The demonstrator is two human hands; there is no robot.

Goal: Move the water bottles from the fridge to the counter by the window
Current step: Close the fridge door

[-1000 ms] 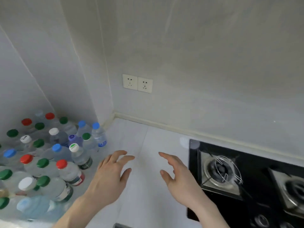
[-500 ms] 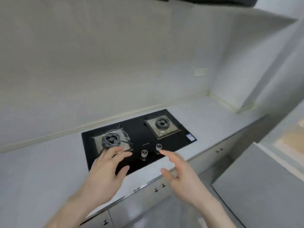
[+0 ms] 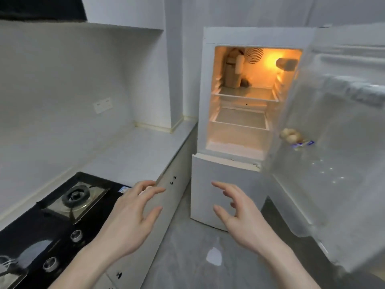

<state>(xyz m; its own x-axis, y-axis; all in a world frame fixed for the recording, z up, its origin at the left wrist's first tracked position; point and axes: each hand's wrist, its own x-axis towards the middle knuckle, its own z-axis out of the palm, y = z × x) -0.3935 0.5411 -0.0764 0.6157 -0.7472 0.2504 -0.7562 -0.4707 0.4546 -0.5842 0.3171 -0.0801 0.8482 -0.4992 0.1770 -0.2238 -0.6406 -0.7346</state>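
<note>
The open fridge door [image 3: 341, 142] is smeared with motion blur and cut off by the right edge; a pale rounded item [image 3: 290, 135] in its shelf is too blurred to name. On the lit top shelf [image 3: 246, 93], indistinct shapes cannot be identified. The stove [image 3: 52, 222] runs off the bottom-left corner. Both forearms leave the bottom edge.

Open fridge [image 3: 248, 113] shelves clear, swung door [image 3: 333, 142] flanking right

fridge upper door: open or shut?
Open. The upper door is swung wide to the right, showing the lit interior and its shelves. The lower door is shut.
</note>
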